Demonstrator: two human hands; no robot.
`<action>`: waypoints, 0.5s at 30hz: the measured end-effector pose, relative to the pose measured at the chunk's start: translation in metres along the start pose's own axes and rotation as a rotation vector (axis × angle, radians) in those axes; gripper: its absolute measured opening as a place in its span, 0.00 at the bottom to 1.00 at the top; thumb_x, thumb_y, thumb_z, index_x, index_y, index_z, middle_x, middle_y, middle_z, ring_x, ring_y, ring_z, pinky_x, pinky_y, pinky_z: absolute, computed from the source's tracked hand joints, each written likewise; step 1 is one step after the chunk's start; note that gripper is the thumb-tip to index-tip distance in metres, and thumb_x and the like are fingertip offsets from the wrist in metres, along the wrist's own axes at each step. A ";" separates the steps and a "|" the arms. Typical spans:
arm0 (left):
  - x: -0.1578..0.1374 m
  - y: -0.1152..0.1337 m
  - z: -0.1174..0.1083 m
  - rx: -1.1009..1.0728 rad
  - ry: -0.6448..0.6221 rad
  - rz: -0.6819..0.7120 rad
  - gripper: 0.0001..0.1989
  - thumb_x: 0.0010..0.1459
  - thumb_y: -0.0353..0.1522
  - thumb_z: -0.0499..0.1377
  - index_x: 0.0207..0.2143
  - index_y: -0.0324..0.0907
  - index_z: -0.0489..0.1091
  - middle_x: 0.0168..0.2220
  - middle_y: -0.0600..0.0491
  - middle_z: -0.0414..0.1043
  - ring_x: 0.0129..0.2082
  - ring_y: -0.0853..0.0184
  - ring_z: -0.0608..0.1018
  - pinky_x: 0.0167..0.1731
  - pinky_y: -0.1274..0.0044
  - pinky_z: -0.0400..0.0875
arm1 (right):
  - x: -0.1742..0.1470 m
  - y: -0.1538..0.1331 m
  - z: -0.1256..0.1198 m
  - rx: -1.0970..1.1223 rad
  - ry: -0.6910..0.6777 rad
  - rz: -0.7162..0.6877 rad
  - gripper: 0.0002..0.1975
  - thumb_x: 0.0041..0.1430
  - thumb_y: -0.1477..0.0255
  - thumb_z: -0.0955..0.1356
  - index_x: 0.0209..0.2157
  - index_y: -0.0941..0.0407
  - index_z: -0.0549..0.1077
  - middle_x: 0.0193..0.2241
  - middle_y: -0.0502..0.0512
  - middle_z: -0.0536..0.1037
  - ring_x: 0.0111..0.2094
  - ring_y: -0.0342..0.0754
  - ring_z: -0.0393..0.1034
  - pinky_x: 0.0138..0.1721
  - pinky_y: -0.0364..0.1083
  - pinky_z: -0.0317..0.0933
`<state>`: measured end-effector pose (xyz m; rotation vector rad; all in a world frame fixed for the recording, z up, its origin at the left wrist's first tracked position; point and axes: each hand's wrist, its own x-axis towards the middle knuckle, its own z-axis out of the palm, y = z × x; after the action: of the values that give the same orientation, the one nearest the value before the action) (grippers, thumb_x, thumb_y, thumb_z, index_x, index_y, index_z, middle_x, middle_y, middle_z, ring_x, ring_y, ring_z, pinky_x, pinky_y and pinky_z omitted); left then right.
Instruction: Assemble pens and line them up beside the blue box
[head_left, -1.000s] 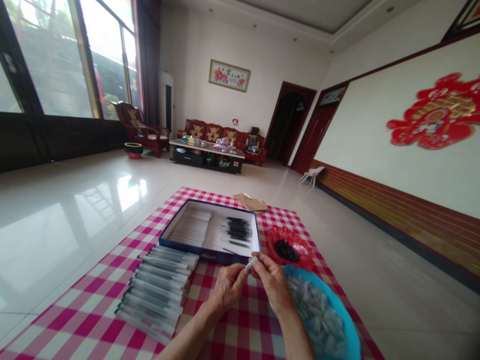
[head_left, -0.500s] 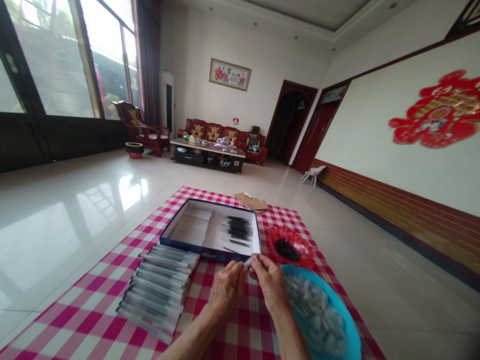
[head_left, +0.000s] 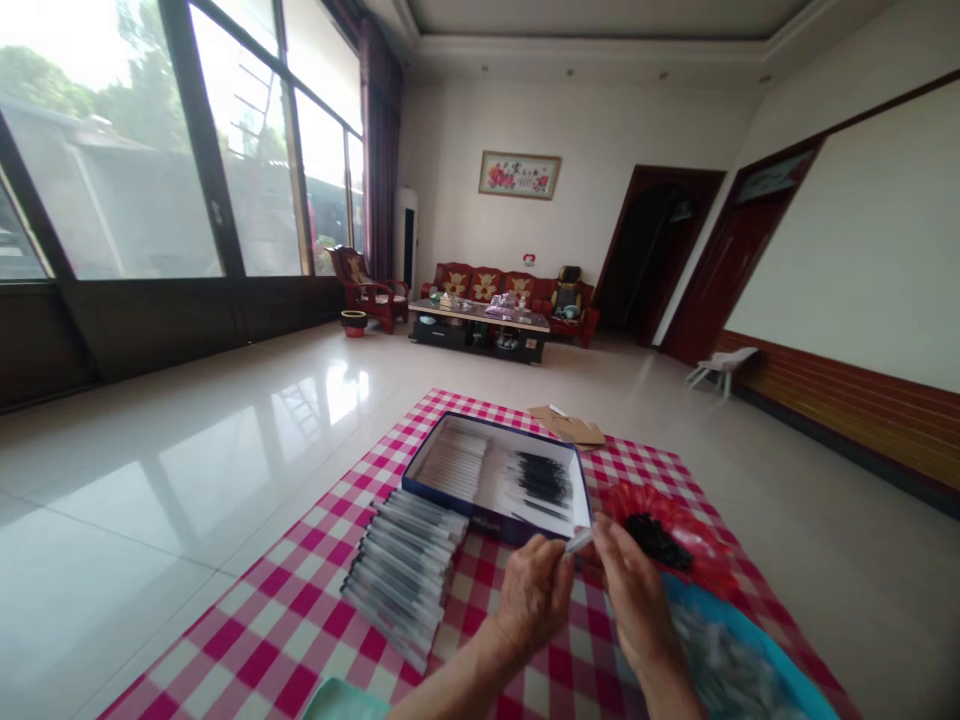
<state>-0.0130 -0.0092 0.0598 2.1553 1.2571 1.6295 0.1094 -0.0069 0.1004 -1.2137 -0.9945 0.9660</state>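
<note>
My left hand [head_left: 534,590] is closed around a pen [head_left: 577,542], whose translucent whitish end sticks out toward the right. At that end, my right hand [head_left: 634,600] pinches with its fingertips; its thumb is mostly hidden. Left of my hands lies a row of translucent pens [head_left: 409,565] with dark ends. Beyond them a shallow dark-blue box [head_left: 487,520] holds clear tubes [head_left: 454,460] on its left and thin black refills [head_left: 544,480] on its right. Beside my right hand stands a blue basin [head_left: 787,650] with many small translucent pieces, blurred, probably pen caps.
A red scalloped dish [head_left: 701,515] of small black parts [head_left: 656,540] stands behind the basin. Brown cardboard [head_left: 574,428] lies past the box on the checked tablecloth [head_left: 262,620]. A pale green object [head_left: 341,700] shows at the bottom edge. A coffee table [head_left: 480,335] stands farther off.
The view has swung left, so everything sits farther right and the pale green object has come in. Both hands stay together at the pen; the right fingers look straighter.
</note>
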 end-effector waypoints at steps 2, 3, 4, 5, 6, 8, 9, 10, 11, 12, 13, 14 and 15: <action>0.007 0.007 -0.009 0.012 -0.033 0.020 0.10 0.62 0.28 0.48 0.32 0.41 0.68 0.25 0.53 0.65 0.25 0.69 0.69 0.26 0.79 0.62 | 0.000 -0.012 -0.003 -0.005 0.036 -0.027 0.28 0.50 0.52 0.69 0.47 0.56 0.71 0.41 0.55 0.78 0.39 0.52 0.73 0.35 0.46 0.70; 0.012 0.010 -0.016 0.020 -0.069 0.032 0.10 0.62 0.28 0.48 0.33 0.41 0.68 0.26 0.53 0.65 0.26 0.69 0.70 0.27 0.79 0.63 | 0.000 -0.017 -0.004 0.003 0.059 -0.042 0.27 0.52 0.51 0.67 0.46 0.56 0.71 0.42 0.56 0.78 0.38 0.52 0.73 0.34 0.45 0.70; 0.016 0.012 -0.024 0.030 -0.109 0.049 0.10 0.63 0.28 0.48 0.34 0.41 0.69 0.28 0.52 0.66 0.27 0.69 0.71 0.28 0.79 0.63 | 0.000 -0.021 -0.005 0.013 0.087 -0.060 0.27 0.52 0.51 0.67 0.46 0.56 0.71 0.42 0.57 0.78 0.38 0.51 0.73 0.33 0.45 0.70; 0.021 0.012 -0.035 0.045 -0.148 0.071 0.10 0.63 0.28 0.48 0.36 0.41 0.69 0.29 0.52 0.67 0.29 0.69 0.71 0.30 0.79 0.64 | -0.002 -0.024 -0.006 0.018 0.106 -0.076 0.26 0.53 0.51 0.66 0.45 0.56 0.71 0.42 0.57 0.78 0.37 0.51 0.73 0.32 0.45 0.70; 0.025 0.011 -0.046 0.061 -0.183 0.098 0.10 0.63 0.29 0.48 0.38 0.41 0.69 0.31 0.51 0.68 0.31 0.68 0.72 0.31 0.79 0.65 | -0.005 -0.024 -0.007 0.013 0.120 -0.090 0.26 0.53 0.51 0.66 0.45 0.56 0.71 0.41 0.57 0.78 0.37 0.51 0.73 0.32 0.45 0.70; 0.031 0.003 -0.074 0.112 -0.268 0.162 0.11 0.64 0.29 0.48 0.42 0.42 0.69 0.35 0.50 0.69 0.34 0.68 0.72 0.34 0.78 0.66 | -0.016 -0.019 -0.006 -0.033 0.108 -0.100 0.26 0.52 0.51 0.67 0.46 0.56 0.70 0.40 0.56 0.78 0.35 0.51 0.74 0.34 0.45 0.71; 0.032 -0.003 -0.089 0.149 -0.302 0.198 0.11 0.64 0.29 0.48 0.42 0.43 0.69 0.35 0.50 0.70 0.35 0.67 0.72 0.36 0.77 0.66 | -0.025 -0.014 -0.005 -0.073 0.078 -0.095 0.27 0.52 0.51 0.67 0.46 0.55 0.71 0.39 0.56 0.79 0.35 0.50 0.74 0.35 0.45 0.71; 0.032 -0.012 -0.104 0.197 -0.326 0.227 0.12 0.64 0.29 0.47 0.43 0.42 0.69 0.36 0.50 0.70 0.35 0.66 0.72 0.37 0.76 0.66 | -0.036 -0.006 -0.003 -0.114 0.037 -0.085 0.26 0.52 0.51 0.67 0.46 0.55 0.71 0.37 0.55 0.79 0.34 0.50 0.75 0.36 0.45 0.71; 0.030 -0.021 -0.118 0.246 -0.357 0.259 0.12 0.64 0.29 0.48 0.44 0.42 0.70 0.36 0.49 0.70 0.35 0.66 0.72 0.38 0.75 0.66 | -0.048 0.003 -0.001 -0.156 -0.019 -0.063 0.26 0.51 0.51 0.67 0.45 0.55 0.72 0.35 0.55 0.80 0.34 0.51 0.76 0.36 0.45 0.71; 0.027 -0.032 -0.133 0.305 -0.394 0.272 0.13 0.64 0.29 0.47 0.44 0.42 0.70 0.36 0.49 0.71 0.35 0.65 0.72 0.38 0.73 0.66 | -0.060 0.013 0.002 -0.180 -0.053 -0.057 0.25 0.52 0.52 0.67 0.44 0.55 0.72 0.34 0.55 0.80 0.34 0.51 0.76 0.36 0.44 0.71; 0.024 -0.043 -0.146 0.367 -0.423 0.290 0.13 0.64 0.29 0.47 0.44 0.42 0.70 0.35 0.49 0.71 0.35 0.65 0.72 0.38 0.72 0.66 | -0.073 0.023 0.006 -0.186 -0.061 -0.068 0.24 0.52 0.52 0.67 0.44 0.55 0.73 0.34 0.56 0.81 0.35 0.52 0.77 0.36 0.44 0.71; 0.020 -0.054 -0.157 0.417 -0.437 0.289 0.14 0.63 0.28 0.47 0.43 0.42 0.71 0.35 0.49 0.71 0.34 0.64 0.71 0.38 0.72 0.66 | -0.085 0.034 0.009 -0.195 -0.061 -0.098 0.23 0.53 0.52 0.66 0.42 0.55 0.74 0.34 0.56 0.81 0.35 0.52 0.77 0.36 0.43 0.71; 0.016 -0.065 -0.167 0.457 -0.437 0.285 0.14 0.63 0.28 0.47 0.42 0.42 0.71 0.36 0.48 0.71 0.35 0.64 0.71 0.38 0.71 0.66 | -0.096 0.045 0.012 -0.213 -0.062 -0.133 0.22 0.54 0.53 0.66 0.41 0.55 0.75 0.34 0.56 0.81 0.34 0.51 0.77 0.34 0.42 0.71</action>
<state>-0.1883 -0.0146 0.0995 2.8704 1.3151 0.9069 0.0683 -0.0906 0.0491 -1.2806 -1.2359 0.8127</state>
